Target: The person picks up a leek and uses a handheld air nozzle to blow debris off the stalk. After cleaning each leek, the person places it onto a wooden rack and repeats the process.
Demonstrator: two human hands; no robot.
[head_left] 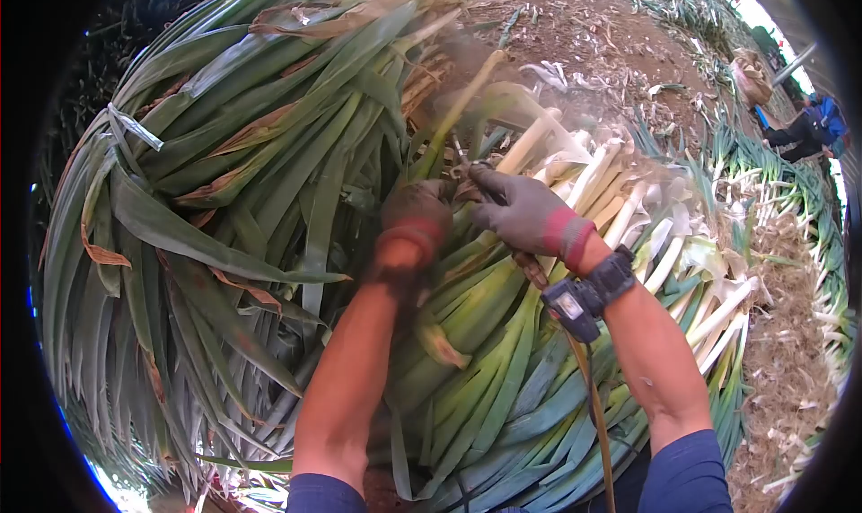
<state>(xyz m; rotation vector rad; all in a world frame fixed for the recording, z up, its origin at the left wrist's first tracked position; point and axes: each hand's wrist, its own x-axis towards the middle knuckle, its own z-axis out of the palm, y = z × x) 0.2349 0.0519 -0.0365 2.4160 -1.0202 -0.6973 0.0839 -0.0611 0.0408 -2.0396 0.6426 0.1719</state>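
Observation:
My left hand (417,215), in a grey glove with a red cuff, is closed around a leek (454,109) whose pale stalk slants up and away. Beside it, my right hand (525,212), gloved alike, grips an air blow gun with a thin metal nozzle (460,149) pointing at the leek. A hose (596,414) runs from below this hand down to the bottom edge. Loose skins near the stalk are blurred. The lower fingers of my left hand are hidden.
A big bundle of untrimmed leeks (224,172) tied with string (135,127) fills the left. Leeks with white stalks (664,262) lie piled at right. Peeled skins litter the soil (593,28). A person (813,127) is at far right, near more leeks.

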